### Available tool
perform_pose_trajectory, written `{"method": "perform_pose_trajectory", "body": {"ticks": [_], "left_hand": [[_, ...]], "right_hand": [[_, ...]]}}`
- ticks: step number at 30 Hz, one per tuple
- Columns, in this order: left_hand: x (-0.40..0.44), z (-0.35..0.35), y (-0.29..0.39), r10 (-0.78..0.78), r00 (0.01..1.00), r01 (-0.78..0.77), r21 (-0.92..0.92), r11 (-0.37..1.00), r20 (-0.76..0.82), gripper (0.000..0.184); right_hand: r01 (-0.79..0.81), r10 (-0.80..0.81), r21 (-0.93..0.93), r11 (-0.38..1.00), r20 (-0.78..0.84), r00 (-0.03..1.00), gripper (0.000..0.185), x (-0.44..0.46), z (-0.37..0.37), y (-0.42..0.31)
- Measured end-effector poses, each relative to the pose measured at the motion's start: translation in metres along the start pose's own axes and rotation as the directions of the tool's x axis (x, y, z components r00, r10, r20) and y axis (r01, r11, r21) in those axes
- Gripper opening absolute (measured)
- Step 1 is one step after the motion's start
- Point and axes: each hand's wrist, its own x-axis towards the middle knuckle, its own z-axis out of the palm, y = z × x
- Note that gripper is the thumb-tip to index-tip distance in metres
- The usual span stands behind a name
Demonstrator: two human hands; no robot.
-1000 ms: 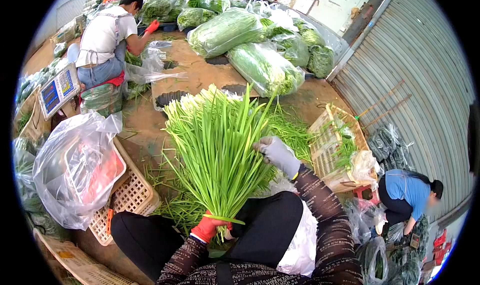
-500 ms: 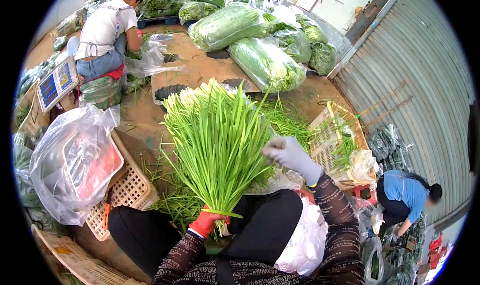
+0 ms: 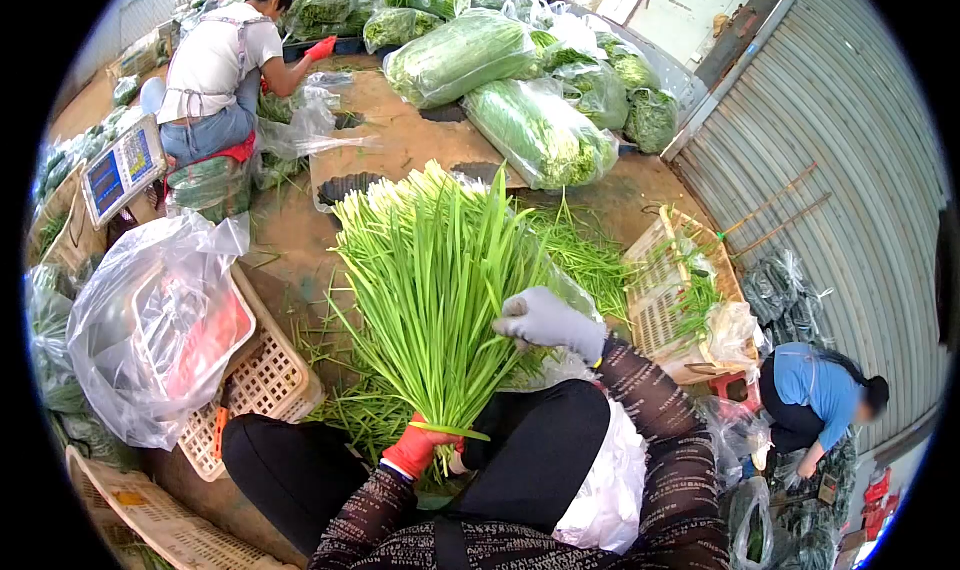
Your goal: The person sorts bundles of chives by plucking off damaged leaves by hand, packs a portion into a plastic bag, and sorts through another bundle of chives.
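Observation:
My left hand point(image 3: 415, 448), in a red glove, is closed round the lower end of a big bunch of garlic chives point(image 3: 435, 280). The long green leaves fan upward and away from me, and a yellow-green band point(image 3: 450, 431) lies across the bunch by the red fingers. My right hand point(image 3: 540, 320), in a grey glove, is at the bunch's right side with its fingers curled together against the outer leaves. What the fingertips pinch, if anything, is hidden. More chives point(image 3: 585, 265) lie loose behind the bunch.
A plastic-covered crate point(image 3: 255, 375) stands left, near a scale point(image 3: 123, 170). A basket of trimmings point(image 3: 660, 310) is at right. Bagged greens point(image 3: 545, 135) are piled at the back. One co-worker point(image 3: 215, 70) sits back left; another point(image 3: 810, 395) bends at far right.
My right hand has moved left and slightly down, from beside the bunch to its outer leaves. My left hand keeps its hold. The back-left co-worker's red-gloved hand has reached outward.

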Motion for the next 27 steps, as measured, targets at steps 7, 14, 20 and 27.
{"method": "perform_pose_trajectory", "body": {"ticks": [7, 14, 20, 27], "left_hand": [[0.002, -0.014, -0.018, -0.009, 0.999, 0.006, 0.07, 0.997, 0.049, 0.027], [0.001, -0.01, -0.015, -0.05, 0.997, 0.05, 0.005, 0.999, 0.06, 0.03], [-0.005, 0.001, 0.001, -0.063, 0.998, 0.063, -0.018, 0.998, 0.029, 0.032], [-0.003, 0.008, 0.011, -0.1, 0.994, 0.099, 0.027, 0.995, 0.032, 0.03]], "right_hand": [[0.164, -0.374, -0.646, 0.745, -0.201, 0.905, 0.027, -0.022, -0.071, -0.014], [-0.049, -0.038, -0.398, 0.916, -0.208, 0.977, 0.016, -0.016, -0.071, 0.002], [-0.071, -0.042, -0.687, 0.723, -0.147, 0.988, 0.034, -0.002, -0.052, 0.018], [-0.062, 0.014, -0.712, 0.699, -0.073, 0.997, 0.038, -0.001, -0.044, 0.026]]}}
